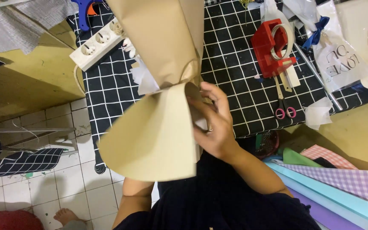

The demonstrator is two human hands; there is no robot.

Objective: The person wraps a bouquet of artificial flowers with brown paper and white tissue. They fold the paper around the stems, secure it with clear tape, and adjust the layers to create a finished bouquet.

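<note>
Brown paper wrap [158, 85], cinched at a narrow waist and flaring toward the camera, stands over the near edge of the black-and-white checked cloth [235, 85]. Right hand [214, 123] closes around the waist from the right side, fingers curled against the paper. Left hand is hidden behind the flared paper; its grip cannot be determined. Red tape dispenser [273, 47], pink-handled scissors [285, 111] and white power strip [96, 44] lie on the cloth.
</note>
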